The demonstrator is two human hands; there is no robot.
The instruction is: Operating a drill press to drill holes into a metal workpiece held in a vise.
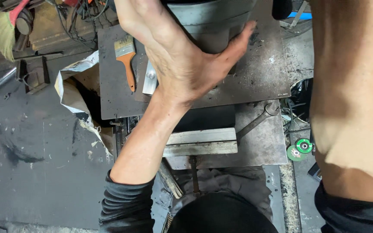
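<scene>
At the far left a straw-coloured broom head with a red handle (5, 30) is cut off by the upper corner, and a torn white and brown paper sack (76, 90) sags open on the dark concrete floor (35, 142) just beside the bench. On the dark, scuffed steel plate of the workbench (264, 69) lies a flat paintbrush with an orange wooden handle and pale bristles (127, 60), its long axis running up and down the view, bristles toward the top. Just right of it a narrow bright metal strip with a bolt head (150, 77) pokes out from under the left hand (182, 56).

That hand is spread flat, fingers together and pointing up and to the left, thumb stretched right, palm pressed against the grey cylindrical metal piece (212, 21) rather than wrapped round it. The hand hides most of the piece and the frame's top edge cuts off the rest, so its long axis and facing cannot be told; it stands on the plate at top centre.

Below, a grey steel block (201, 142) lies crosswise at the bench's near edge, and a worn open-ended spanner (257, 121) slants from it up to the right, jaw end uppermost. Two green grinding discs (301, 149) lie beyond the bench edge.

At the far right only the right forearm (350, 95) shows, bare above a pushed-up black sleeve; the right hand is out of view beyond the top edge, so its grip cannot be seen.
</scene>
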